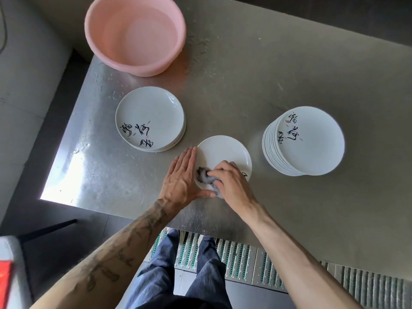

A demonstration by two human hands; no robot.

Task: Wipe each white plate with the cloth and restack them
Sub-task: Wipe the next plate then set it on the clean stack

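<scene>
A single white plate (223, 152) lies flat on the steel table in front of me. My right hand (231, 178) grips a crumpled grey cloth (206, 177) and presses it onto the plate's near left part. My left hand (181, 176) lies flat with straight fingers against the plate's left rim, thumb along its near edge. A short stack of white plates with black calligraphy (150, 118) stands to the left. A taller stack of the same plates (310, 141) stands to the right.
A pink plastic basin (134, 33) sits at the far left of the steel table (245, 81). The table's left edge and near corner are close to the short stack. My legs and a metal floor grating (240, 262) show below the near edge.
</scene>
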